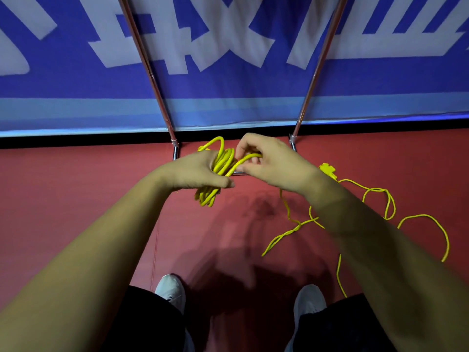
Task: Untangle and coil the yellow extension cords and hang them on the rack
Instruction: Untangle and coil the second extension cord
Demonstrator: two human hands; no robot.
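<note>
Yellow cord is bundled in the left hand (200, 171), whose fingers are curled tight round a coil (224, 158) of several turns. The coil's long axis runs near to far, with loops showing beyond the knuckles and hanging out on the near side. The bundle is held above the red floor (76, 186), just in front of the foot of the rack (174, 146).

From the coil a single strand (250, 158) is led across to the right. There it is pinched between thumb and fingertips of the right hand (269, 163), which is held just beside the left. So the next turn is judged to be laid from right to left, crosswise over the coil, with the right hand feeding.

Further right, past the right wrist, a yellow plug (328, 170) is seen on the floor. Beyond it the loose cord (375, 190) is sprawled in loops and one twisted run, well apart from the coil. That slack is judged not yet gathered.
</note>
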